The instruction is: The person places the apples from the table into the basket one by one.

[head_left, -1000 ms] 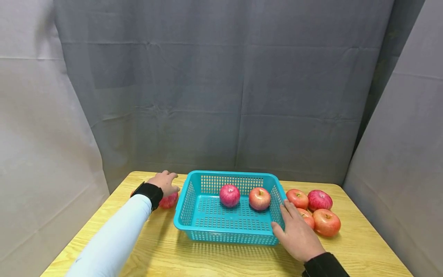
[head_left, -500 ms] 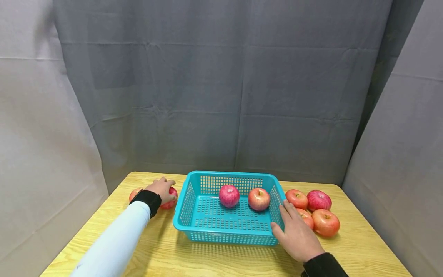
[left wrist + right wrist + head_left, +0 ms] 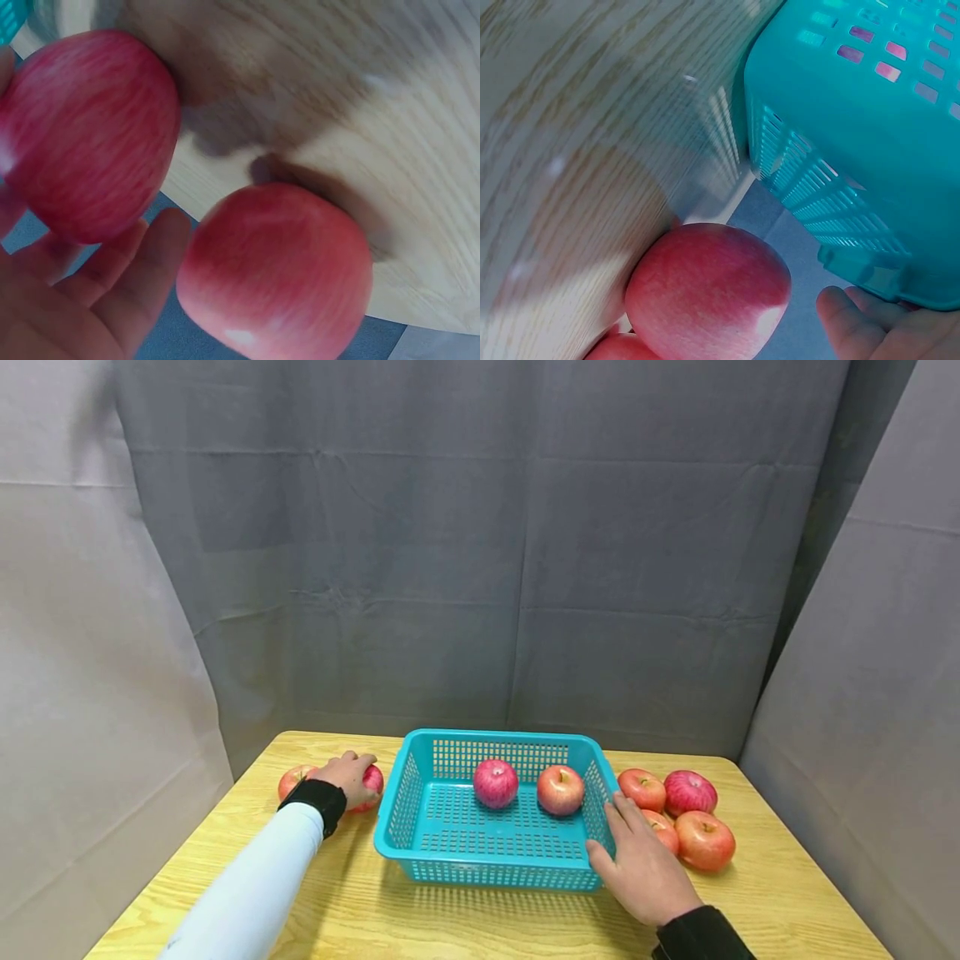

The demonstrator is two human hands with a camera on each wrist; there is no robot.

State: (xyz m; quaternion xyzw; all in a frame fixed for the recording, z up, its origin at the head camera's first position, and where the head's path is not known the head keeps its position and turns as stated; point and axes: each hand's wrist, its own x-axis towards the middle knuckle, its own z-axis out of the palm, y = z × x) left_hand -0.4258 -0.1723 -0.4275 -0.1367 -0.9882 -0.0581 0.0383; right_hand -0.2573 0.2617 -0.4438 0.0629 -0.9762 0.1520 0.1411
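Grey cloth (image 3: 420, 568) backs a wooden table (image 3: 450, 931) bearing a blue basket (image 3: 495, 860); the right hand (image 3: 645, 867), straight-fingered, touches its right side. Left of the basket, the nearer left hand (image 3: 345, 777) curls its grip round a red apple (image 3: 94, 135).

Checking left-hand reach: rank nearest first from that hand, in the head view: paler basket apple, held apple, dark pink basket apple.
1. Held apple: in the left hand, left of the basket.
2. Dark pink basket apple: left one inside.
3. Paler basket apple: right one inside.
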